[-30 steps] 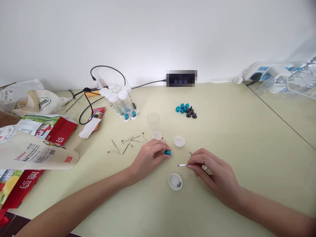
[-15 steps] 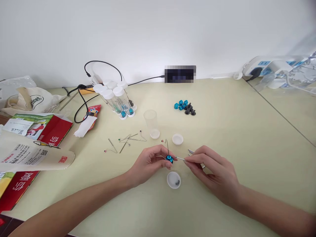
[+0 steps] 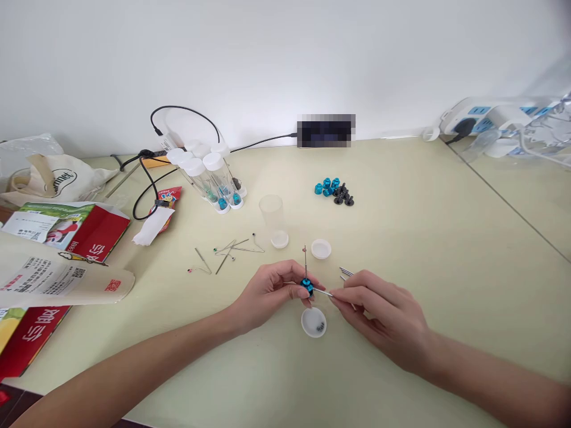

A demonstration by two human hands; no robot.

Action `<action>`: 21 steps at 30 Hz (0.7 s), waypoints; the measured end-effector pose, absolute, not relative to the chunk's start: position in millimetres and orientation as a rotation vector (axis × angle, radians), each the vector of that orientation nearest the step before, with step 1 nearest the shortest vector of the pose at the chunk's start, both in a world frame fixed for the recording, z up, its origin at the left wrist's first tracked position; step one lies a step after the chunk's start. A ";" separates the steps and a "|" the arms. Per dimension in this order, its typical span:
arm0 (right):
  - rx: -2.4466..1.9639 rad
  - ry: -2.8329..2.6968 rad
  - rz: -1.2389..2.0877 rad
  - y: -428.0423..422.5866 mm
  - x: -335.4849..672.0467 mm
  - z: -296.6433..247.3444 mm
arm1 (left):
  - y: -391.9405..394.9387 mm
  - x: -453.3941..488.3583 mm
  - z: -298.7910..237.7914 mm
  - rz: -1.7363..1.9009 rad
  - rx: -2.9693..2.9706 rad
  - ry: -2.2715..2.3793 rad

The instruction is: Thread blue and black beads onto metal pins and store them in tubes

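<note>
The dish (image 3: 308, 325) lies before the held part (image 3: 306, 284), rods (image 3: 223, 262) left, tubes (image 3: 218, 178) farther back

Glossy blue fitting (image 3: 307, 285), silvery tool (image 3: 323, 292), white dish (image 3: 309, 321), black pieces (image 3: 343, 195), pale yellow-green tabletop (image 3: 414, 226)

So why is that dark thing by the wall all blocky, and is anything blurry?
In the head view, square blocks cover the dark thing; also in the head view, the right forearm looks soft toward the corner, and whether the metal rod touches the blue piece is too small to tell.
</note>
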State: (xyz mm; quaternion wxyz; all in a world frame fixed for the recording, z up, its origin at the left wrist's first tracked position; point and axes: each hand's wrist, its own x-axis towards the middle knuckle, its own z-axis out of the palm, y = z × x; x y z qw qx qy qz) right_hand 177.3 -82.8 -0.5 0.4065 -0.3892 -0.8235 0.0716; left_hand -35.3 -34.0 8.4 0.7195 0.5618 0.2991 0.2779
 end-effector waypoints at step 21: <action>-1.036 -2.052 0.160 -84.7 178.1 -3.4 | -32.6 -36.6 9.0 0.599 1.304 0.737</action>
